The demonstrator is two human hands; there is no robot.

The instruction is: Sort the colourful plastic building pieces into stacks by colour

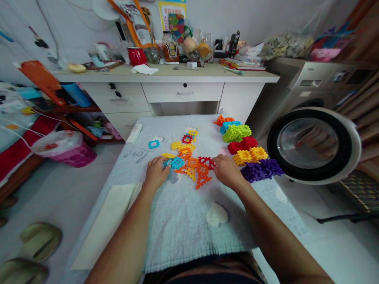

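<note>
Free to cross the near middle of the counter (183, 244) between the forearms (134, 225), and the far strip between the central pieces (192, 162) and stacked rows (242, 146). Blocked on the right by those rows, and at centre by the pieces between left hand (156, 171) and right hand (227, 169). Narrowed at far left by a white box (134, 134) and loose blue piece (154, 147).

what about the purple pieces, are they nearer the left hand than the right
No, the purple pieces lie beside the right hand, while the left hand is across the cloth from them.
</note>
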